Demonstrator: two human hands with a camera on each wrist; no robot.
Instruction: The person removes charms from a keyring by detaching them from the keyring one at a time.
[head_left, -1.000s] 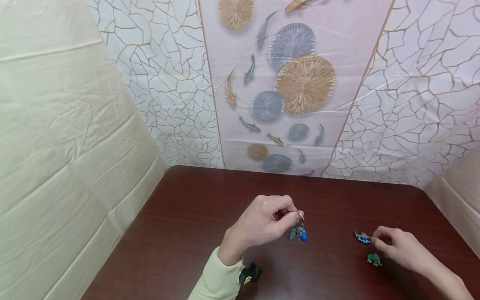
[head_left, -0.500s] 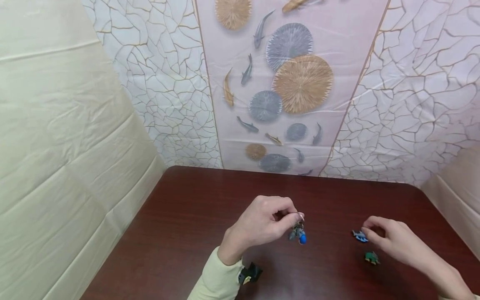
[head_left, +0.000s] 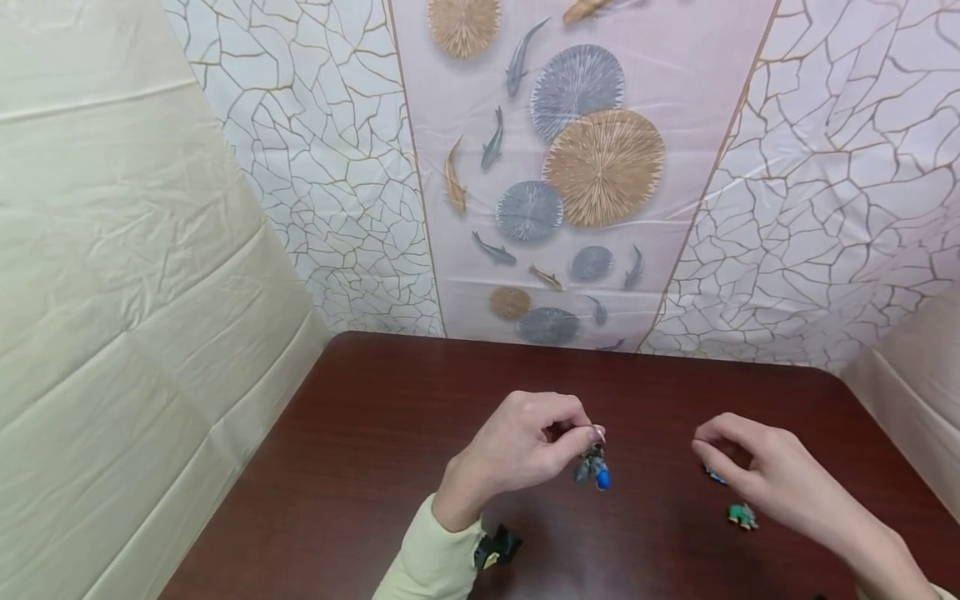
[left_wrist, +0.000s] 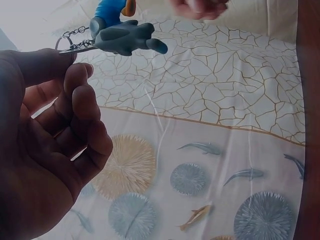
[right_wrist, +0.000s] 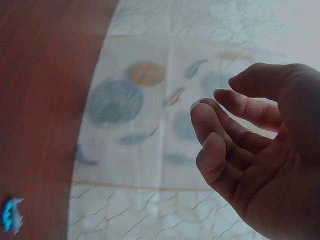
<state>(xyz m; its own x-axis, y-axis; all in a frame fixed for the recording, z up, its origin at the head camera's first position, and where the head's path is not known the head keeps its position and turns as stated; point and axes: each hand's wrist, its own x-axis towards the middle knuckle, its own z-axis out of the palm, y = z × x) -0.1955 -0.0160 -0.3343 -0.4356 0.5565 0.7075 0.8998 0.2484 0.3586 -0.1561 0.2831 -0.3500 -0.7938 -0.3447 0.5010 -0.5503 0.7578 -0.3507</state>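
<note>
My left hand [head_left: 517,446] pinches a keyring [left_wrist: 65,42] between thumb and index finger, above the table. From its short chains hang small rubbery charms: a grey animal-shaped figure [left_wrist: 127,38] and a blue figure [left_wrist: 108,11]. In the head view these charms [head_left: 592,471] dangle below the fingertips. My right hand [head_left: 772,475] hovers over the right part of the table, fingers loosely curved, with nothing between thumb and index finger in the right wrist view. Partly hidden behind it lies a small blue-and-grey figure [right_wrist: 12,216]. Nearer to me lies a green figure [head_left: 742,517].
The dark red-brown table [head_left: 420,375] has rounded far corners. Behind it hangs a patterned cloth [head_left: 615,167] with fish and round motifs, and a plain cream cloth [head_left: 135,292] hangs at the left. A black strap piece [head_left: 497,547] sits at my left sleeve.
My right hand has moved left and away from me, from beside the blue-and-grey figure to over it, now covering part of it. The left hand stays nearly still with the keyring.
</note>
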